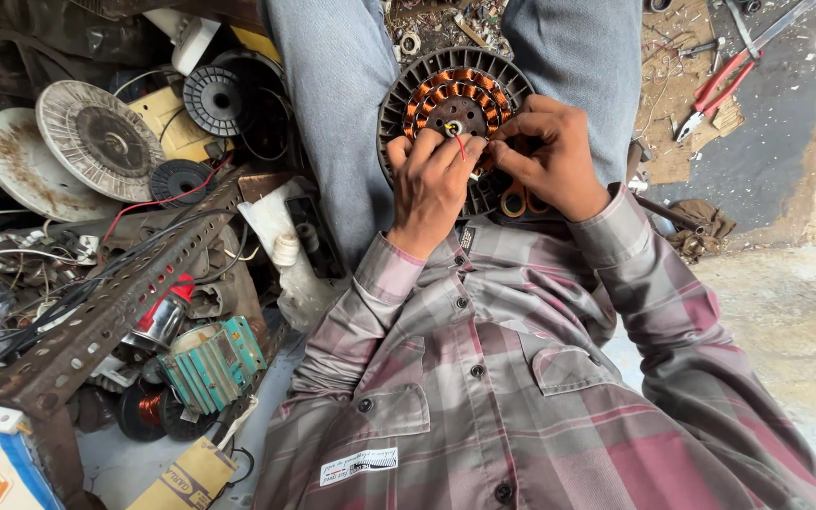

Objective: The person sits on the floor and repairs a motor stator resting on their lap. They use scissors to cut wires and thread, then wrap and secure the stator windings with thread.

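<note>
A round dark fan-motor stator (pixel 453 94) with copper coils rests on my lap between my grey trouser legs. My left hand (pixel 430 184) pinches thin red and yellow wires (pixel 460 144) near the stator's hub. My right hand (pixel 550 156) grips the stator's lower right side, fingers curled over the coils and meeting the left hand's fingertips. Orange scissor handles (pixel 519 201) show just under my right hand. The lower part of the stator is hidden behind both hands.
Left of me lies a scrap pile: pale motor covers (pixel 98 140), a black finned disc (pixel 213 98), a perforated rusty angle bar (pixel 106 312), a teal metal block (pixel 214 364), tangled wires. Red-handled pliers (pixel 724 85) lie on cardboard at upper right.
</note>
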A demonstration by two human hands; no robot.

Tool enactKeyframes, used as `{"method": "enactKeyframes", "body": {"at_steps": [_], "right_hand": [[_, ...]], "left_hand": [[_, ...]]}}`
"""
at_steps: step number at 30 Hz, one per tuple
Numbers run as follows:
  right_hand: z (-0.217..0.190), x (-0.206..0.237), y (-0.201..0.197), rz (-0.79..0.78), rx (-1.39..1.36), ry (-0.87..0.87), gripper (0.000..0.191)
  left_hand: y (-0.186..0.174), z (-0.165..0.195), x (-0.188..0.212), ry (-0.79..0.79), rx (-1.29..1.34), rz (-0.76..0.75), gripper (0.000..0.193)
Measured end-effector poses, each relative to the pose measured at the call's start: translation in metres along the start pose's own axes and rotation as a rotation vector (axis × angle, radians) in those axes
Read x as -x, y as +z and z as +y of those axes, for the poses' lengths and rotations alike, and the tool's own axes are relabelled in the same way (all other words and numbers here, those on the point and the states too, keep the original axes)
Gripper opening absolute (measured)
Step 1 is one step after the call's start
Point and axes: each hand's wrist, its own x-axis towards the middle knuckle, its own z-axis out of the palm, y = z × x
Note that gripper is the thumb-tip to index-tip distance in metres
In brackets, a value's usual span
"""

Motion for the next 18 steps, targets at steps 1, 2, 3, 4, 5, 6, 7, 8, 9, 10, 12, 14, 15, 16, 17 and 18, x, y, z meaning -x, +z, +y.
{"method": "enactKeyframes", "body": {"at_steps": [1,2,3,4,5,6,7,8,9,10,12,14,15,16,17,18], "right_hand": [[0.0003,0.0,0.0001,0.0,-0.009,0.008,0.015],[0.0006,0.0001,0.0003,0.001,-0.017,0.018,0.015],[0.0009,0.0,0.0008,0.004,-0.019,0.027,0.014],[0.0014,-0.0002,0.0013,0.008,-0.02,0.036,0.014],[0.0019,-0.0005,0.0019,0.012,-0.019,0.045,0.013],[0.0023,-0.0007,0.0025,0.021,-0.014,0.026,0.013],[0.0027,-0.0009,0.003,0.03,-0.007,0.007,0.013],[0.003,-0.0009,0.0034,0.038,-0.002,-0.012,0.013],[0.0031,-0.0007,0.0034,0.035,-0.003,-0.006,0.014],[0.0031,-0.0005,0.0032,0.033,-0.003,-0.001,0.014],[0.0025,0.0001,0.0016,0.022,0.002,-0.005,0.015],[0.0014,0.0008,-0.001,0.002,0.016,-0.026,0.016],[0.0007,0.001,-0.0026,-0.011,0.014,-0.055,0.016],[-0.0001,0.0013,-0.0042,-0.026,0.009,-0.086,0.016],[-0.0009,0.0015,-0.0053,-0.041,0.003,-0.116,0.017],[-0.0018,0.0016,-0.0061,-0.049,0.009,-0.119,0.016]], "left_hand": [[0.0002,-0.0008,0.0,0.006,0.001,-0.001,0.018],[0.0006,-0.0014,0.0,0.004,0.006,-0.001,0.017],[0.0009,-0.0017,0.0,0.003,0.012,-0.003,0.017],[0.0012,-0.0018,-0.0001,0.002,0.019,-0.005,0.016],[0.0011,-0.0019,0.0,-0.003,0.024,-0.007,0.015],[0.0008,-0.0022,-0.0001,-0.006,0.03,-0.008,0.014],[0.0007,-0.0023,-0.0004,-0.01,0.036,-0.008,0.013],[0.0003,-0.0023,-0.0005,-0.006,0.033,-0.005,0.014],[0.0,-0.0023,-0.0008,-0.003,0.029,-0.003,0.015],[-0.0002,-0.0024,-0.0011,0.001,0.026,0.0,0.015],[0.0,-0.0022,-0.0021,0.006,0.017,-0.004,0.017],[0.0003,-0.0018,-0.003,0.008,0.015,-0.017,0.018],[0.0004,-0.0016,-0.0033,0.007,0.016,-0.026,0.018],[0.0,-0.0013,-0.0031,0.003,0.015,-0.036,0.018],[-0.0004,-0.0009,-0.0026,0.0,0.012,-0.038,0.018],[-0.0006,-0.0005,-0.0026,0.0,0.01,-0.039,0.018]]}}
